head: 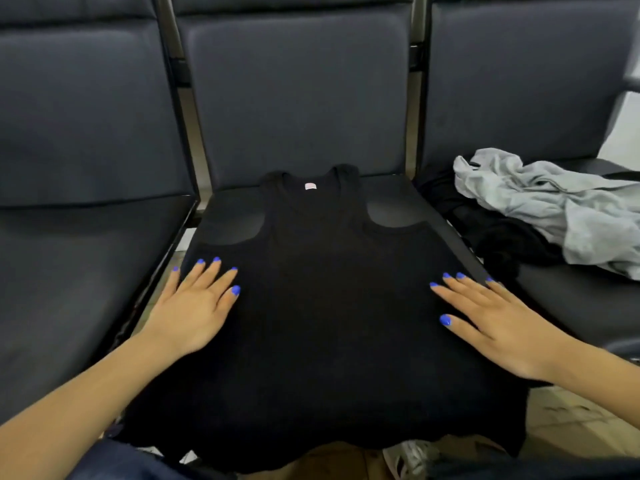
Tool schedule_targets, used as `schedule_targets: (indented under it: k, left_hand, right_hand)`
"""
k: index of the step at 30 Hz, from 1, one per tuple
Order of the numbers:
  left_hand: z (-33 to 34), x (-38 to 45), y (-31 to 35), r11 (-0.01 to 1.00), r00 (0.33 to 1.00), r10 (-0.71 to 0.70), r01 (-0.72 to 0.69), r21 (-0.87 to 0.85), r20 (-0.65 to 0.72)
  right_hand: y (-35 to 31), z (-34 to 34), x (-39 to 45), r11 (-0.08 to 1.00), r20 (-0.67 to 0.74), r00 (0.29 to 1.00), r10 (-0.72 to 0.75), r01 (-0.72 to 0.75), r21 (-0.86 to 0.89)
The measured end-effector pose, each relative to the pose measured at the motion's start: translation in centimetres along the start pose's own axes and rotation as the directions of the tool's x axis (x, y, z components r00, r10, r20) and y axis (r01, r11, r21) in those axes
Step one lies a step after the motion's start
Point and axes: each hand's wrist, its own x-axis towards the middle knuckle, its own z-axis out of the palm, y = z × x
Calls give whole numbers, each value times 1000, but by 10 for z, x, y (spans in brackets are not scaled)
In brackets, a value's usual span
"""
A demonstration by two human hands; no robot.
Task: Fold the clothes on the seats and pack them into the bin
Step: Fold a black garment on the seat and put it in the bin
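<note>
Black tank top (325, 292) lies spread flat on the middle seat (398, 209), straps toward the far backrest, hem hanging over the near edge. Left hand (194, 306) presses its left side and right hand (491, 320) its right side, fingers straight and grasping nothing. On the right seat (571, 303) lie a crumpled grey garment (554, 206) and a black garment (498, 237), touching.

I see a black tank top (329, 306) spread flat on the middle seat (228, 216), neck toward the backrest, white label showing, hem hanging over the front edge. On the right seat (571, 306), a crumpled grey garment (554, 202) lies partly over a bunched black garment (498, 233).
</note>
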Motion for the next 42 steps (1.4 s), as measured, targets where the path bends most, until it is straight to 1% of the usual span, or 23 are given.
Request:
schedule_targets:
  k: [1,3,4,6,8,9,11,13,15,17,20,21,22,24,26,28,31,32,33,36,38,40,42]
  left_hand:
    - [2,-4,5,999,999,45,-45,-13,29]
    - [8,-7,5,996,990,56,-48,-70,127]
    - [11,-7,0,997,985,55,-46,-60,164]
    - [16,-8,-13,998,982,46,-52,29,182]
    - [16,-8,-23,999,985,6,-12,37,172]
    - [16,-9,-26,1000,986,-14,9,27,168]
    - [15,-11,-26,999,985,-26,21,32,170]
    - [15,-12,-22,999,984,-35,30,31,173]
    - [13,-12,-20,999,983,-49,44,30,178]
    - [11,-9,-21,999,982,-46,41,33,185]
    - [10,-10,-21,998,979,-48,41,39,199]
    - [10,-10,-20,998,979,-51,44,38,200]
    - [9,-10,-20,998,979,-52,45,40,198]
    - [9,-10,-20,998,979,-50,43,42,199]
    - [8,-11,-20,998,979,-64,58,35,195]
    - [7,-12,-20,995,974,-101,100,17,200]
    - [3,-17,-13,987,956,-152,160,-11,252]
    - [2,-19,-9,988,956,-150,153,10,253]
    - [0,-20,-5,991,961,-137,131,38,240]
    - [-12,-10,-1,993,984,-73,57,99,162]
    - [-24,6,1,996,986,-71,60,71,154]
    - [-34,29,4,997,985,-73,69,31,156]
    - [-39,54,8,998,988,-66,69,-14,138]
  right_hand:
    - [5,2,-9,1000,50,999,-15,15,-4]
    - [22,1,-22,999,135,990,-28,26,18]
    - [30,-3,-25,999,178,984,-19,12,38]
    - [42,-22,-30,984,278,961,17,-66,167]
    - [49,-38,-33,936,378,925,41,-167,309]
    - [51,-43,-35,924,417,908,41,-193,329]
    - [54,-45,-35,935,468,881,66,-219,280]
    - [53,-46,-35,941,478,871,114,-248,229]
    - [48,-46,-35,934,487,871,67,-226,276]
    - [39,-44,-34,910,453,890,46,-224,348]
    - [27,-36,-29,861,342,936,88,-244,446]
    - [26,-36,-29,859,324,942,81,-231,456]
    - [30,-34,-28,874,313,945,89,-225,432]
    - [35,-39,-31,892,368,924,107,-253,375]
    - [42,-44,-35,888,428,898,99,-274,370]
    - [48,-45,-37,897,448,887,108,-282,341]
    - [55,-42,-31,911,464,876,128,-289,295]
    - [54,-41,-28,911,435,890,139,-287,296]
    - [52,-40,-23,920,401,908,121,-254,298]
    - [37,-44,1,922,273,955,119,-208,325]
    - [24,-49,23,946,201,976,90,-147,289]
    - [9,-57,48,976,131,988,81,-105,189]
    - [-5,-66,75,980,71,996,45,-58,189]
